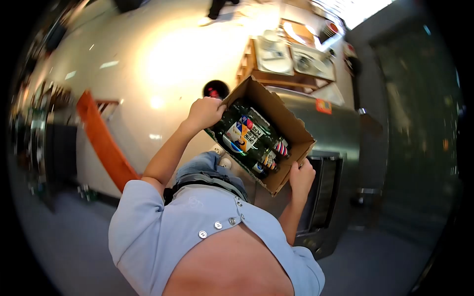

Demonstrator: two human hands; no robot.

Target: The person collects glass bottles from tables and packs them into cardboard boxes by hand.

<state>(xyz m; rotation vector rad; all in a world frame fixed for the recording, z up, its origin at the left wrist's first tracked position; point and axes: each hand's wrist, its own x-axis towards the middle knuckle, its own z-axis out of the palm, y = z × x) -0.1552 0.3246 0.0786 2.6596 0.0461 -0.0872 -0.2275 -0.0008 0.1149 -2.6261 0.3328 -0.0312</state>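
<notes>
An open cardboard box (298,137) is held out in front of my body, tilted, with its opening facing up toward me. Several dark green glass bottles (264,157) lie in it on their sides, and a colourful label (245,133) shows on one. My left hand (206,112) is closed on the box's left edge, fingers partly hidden. At the near right corner, my right hand (302,176) grips the edge with the thumb on top. The undersides of the box and of the fingers are out of sight.
A stainless steel counter (340,129) with an oven-like appliance (323,195) stands close on the right. Beyond the box is a wooden cart (276,78) bearing trays (274,60) and dishes. A black bin (216,90) and an orange seat back (106,140) are on the left. A person's leg (215,9) shows far off.
</notes>
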